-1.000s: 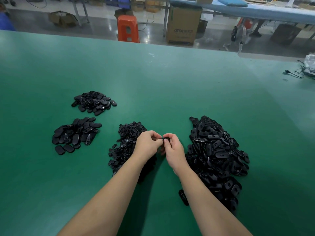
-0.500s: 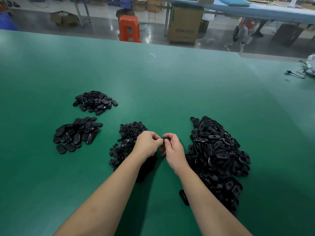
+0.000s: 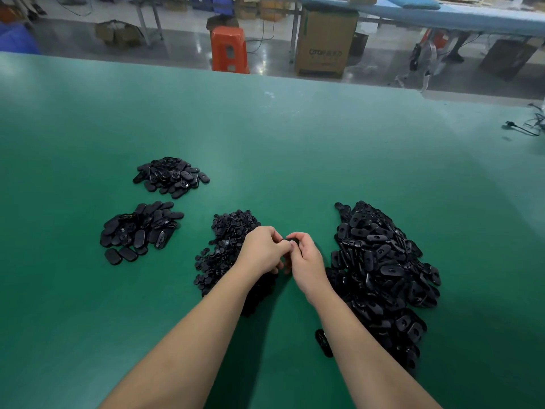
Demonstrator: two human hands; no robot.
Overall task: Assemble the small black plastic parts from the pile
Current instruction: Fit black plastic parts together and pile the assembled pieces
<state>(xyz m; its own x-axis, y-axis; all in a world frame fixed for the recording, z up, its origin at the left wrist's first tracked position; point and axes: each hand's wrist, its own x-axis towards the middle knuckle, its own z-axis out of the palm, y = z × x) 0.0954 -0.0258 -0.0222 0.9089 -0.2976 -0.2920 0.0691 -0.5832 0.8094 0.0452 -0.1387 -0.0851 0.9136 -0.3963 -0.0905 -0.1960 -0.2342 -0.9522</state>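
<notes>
- A small black part (image 3: 292, 241) is still pinched between the left hand (image 3: 263, 250) and right hand (image 3: 305, 262).
- Little change since earlier is seen; the piles are unmoved.

Glossy black plastic on smooth green matting

The piled plastic parts (image 3: 380, 261) catch highlights; the tabletop (image 3: 295, 149) shows a soft, even sheen.

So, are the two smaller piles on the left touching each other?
Apart. The head view shows a strip of green table between the far left pile and the near left pile.
</notes>
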